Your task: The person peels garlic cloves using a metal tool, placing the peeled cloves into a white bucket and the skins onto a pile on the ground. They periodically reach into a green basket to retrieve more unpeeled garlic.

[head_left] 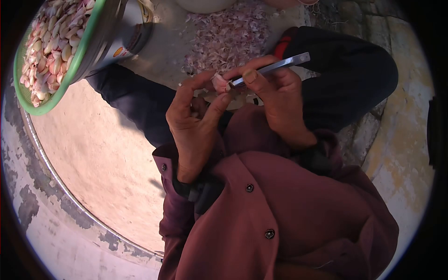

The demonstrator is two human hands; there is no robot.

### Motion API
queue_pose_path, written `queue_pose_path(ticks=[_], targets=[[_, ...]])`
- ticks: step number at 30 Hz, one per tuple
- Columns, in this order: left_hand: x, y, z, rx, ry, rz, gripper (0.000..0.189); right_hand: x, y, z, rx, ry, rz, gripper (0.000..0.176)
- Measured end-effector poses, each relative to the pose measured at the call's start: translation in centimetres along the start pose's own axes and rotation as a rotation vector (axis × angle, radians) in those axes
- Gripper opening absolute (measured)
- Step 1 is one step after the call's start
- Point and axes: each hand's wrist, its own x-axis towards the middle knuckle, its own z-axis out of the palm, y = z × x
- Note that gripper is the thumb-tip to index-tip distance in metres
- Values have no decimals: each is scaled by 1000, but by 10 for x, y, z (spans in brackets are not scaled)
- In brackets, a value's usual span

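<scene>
My left hand pinches a pinkish garlic clove between thumb and forefinger, in front of my body. In my right hand is a slim silver metal tool that looks like a small knife. Its handle end sticks out up and to the right past my fingers. The other end meets the clove, and the fingers partly hide the tip. Both hands are close together above my lap.
At the upper left, a green-rimmed basket full of garlic cloves stands by a whitish bucket. Papery garlic skins lie heaped on the ground beyond my hands. A pale rounded container is cut off at the top edge. My bent legs flank the hands.
</scene>
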Motion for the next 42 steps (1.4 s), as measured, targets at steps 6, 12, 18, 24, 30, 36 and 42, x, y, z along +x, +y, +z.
queue_pose_path(ticks=[6,12,18,24,30,36,42], targets=[[1,-1,-3,78,-46,-50,35,1,-1,-1,7,-83,-31,16],[2,-9,1,-339,-150,-130,25,-2,1,-6,40,-43,84,18],[4,0,-13,-410,-58,-171,20,2,-2,-44,191,5,112,16],[10,-9,-11,321,-166,130,25,1,-1,-32,-407,-4,-82,14],[11,10,0,601,-190,343,25,-6,-15,-4,-252,-87,-56,15],[8,9,4,547,-186,333,24,-6,-14,-5,-297,-53,-26,16],[4,10,4,349,-189,180,19,2,-9,-14,26,34,120,14]])
